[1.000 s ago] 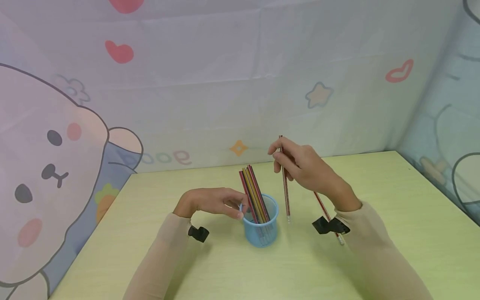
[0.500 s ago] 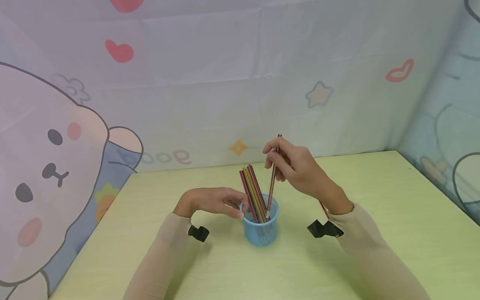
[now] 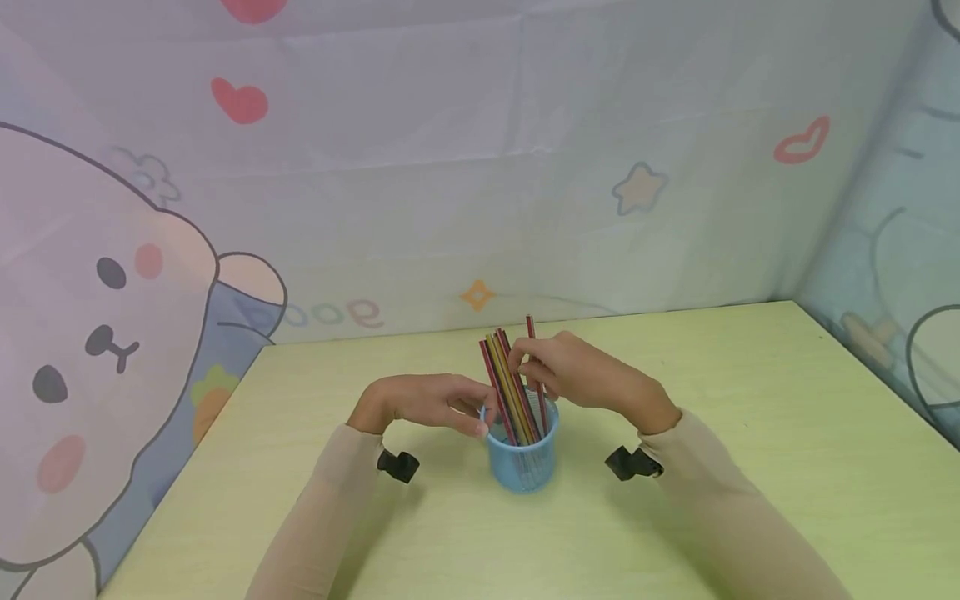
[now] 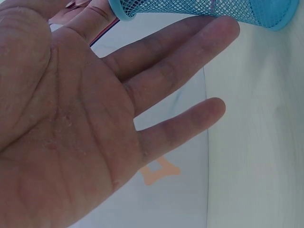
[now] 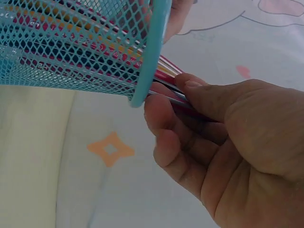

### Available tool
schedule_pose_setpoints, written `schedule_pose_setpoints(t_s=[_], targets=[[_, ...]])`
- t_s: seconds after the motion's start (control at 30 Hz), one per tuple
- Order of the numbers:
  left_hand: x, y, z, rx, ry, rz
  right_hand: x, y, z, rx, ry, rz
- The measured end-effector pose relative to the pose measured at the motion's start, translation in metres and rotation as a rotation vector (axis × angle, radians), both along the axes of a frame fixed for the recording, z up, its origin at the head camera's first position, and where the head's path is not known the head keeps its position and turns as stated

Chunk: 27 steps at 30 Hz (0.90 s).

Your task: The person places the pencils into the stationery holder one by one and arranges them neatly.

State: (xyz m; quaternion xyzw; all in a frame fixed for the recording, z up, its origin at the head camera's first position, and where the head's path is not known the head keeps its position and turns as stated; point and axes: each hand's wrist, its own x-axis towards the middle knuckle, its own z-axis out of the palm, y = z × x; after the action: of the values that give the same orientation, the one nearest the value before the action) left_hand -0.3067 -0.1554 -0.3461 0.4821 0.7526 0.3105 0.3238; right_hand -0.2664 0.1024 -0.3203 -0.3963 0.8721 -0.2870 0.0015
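Observation:
A blue mesh pencil cup (image 3: 522, 471) stands on the table with several red, yellow and dark pencils (image 3: 507, 387) leaning left in it. My left hand (image 3: 435, 402) grips its rim at the left with thumb and index finger; the other fingers stretch beside the mesh (image 4: 194, 7) in the left wrist view. Above the cup's right side, my right hand (image 3: 581, 371) pinches a dark red striped pencil (image 3: 531, 327), whose lower end is inside the cup. In the right wrist view, thumb and fingers (image 5: 159, 111) close around the pencil right by the rim (image 5: 154, 52).
The pale yellow table (image 3: 450, 550) runs back to a printed cloth backdrop (image 3: 420, 208). A black wrist camera (image 3: 633, 463) sits on the right sleeve, another camera (image 3: 398, 466) on the left.
My right hand has moved left and down, bringing the pencil from beside the cup into it. The loose pencil on the table is now hidden behind the right arm. My left hand stays put.

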Motion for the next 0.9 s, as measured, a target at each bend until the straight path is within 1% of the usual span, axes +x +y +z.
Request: schedule_pose_setpoints(t_s=[0.1, 0.2, 0.4, 0.47, 0.57, 0.67, 0.8, 0.9], targets=[[0.000, 0.001, 0.000, -0.002, -0.006, 0.003, -0.002, 0.001, -0.001, 0.021, -0.017, -0.007], [0.000, 0.001, 0.000, -0.001, -0.018, 0.007, -0.003, 0.003, -0.001, 0.019, 0.013, -0.015], [0.000, 0.002, -0.003, 0.012, -0.038, 0.008, -0.005, 0.003, 0.000, -0.086, 0.051, -0.042], [0.000, 0.002, -0.003, 0.010, -0.036, 0.008, -0.006, 0.003, -0.001, -0.100, 0.076, -0.040], [0.000, 0.002, -0.002, 0.007, -0.030, 0.006, -0.007, 0.001, -0.003, -0.091, 0.129, -0.049], [-0.001, 0.002, -0.002, 0.006, -0.023, 0.003, -0.008, 0.000, -0.005, -0.073, 0.169, -0.080], [-0.001, 0.002, -0.002, 0.012, -0.024, -0.001, -0.010, -0.001, -0.006, -0.049, 0.174, -0.122], [-0.001, 0.003, -0.002, 0.018, -0.029, -0.006, -0.011, 0.002, -0.006, -0.047, 0.149, -0.138]])
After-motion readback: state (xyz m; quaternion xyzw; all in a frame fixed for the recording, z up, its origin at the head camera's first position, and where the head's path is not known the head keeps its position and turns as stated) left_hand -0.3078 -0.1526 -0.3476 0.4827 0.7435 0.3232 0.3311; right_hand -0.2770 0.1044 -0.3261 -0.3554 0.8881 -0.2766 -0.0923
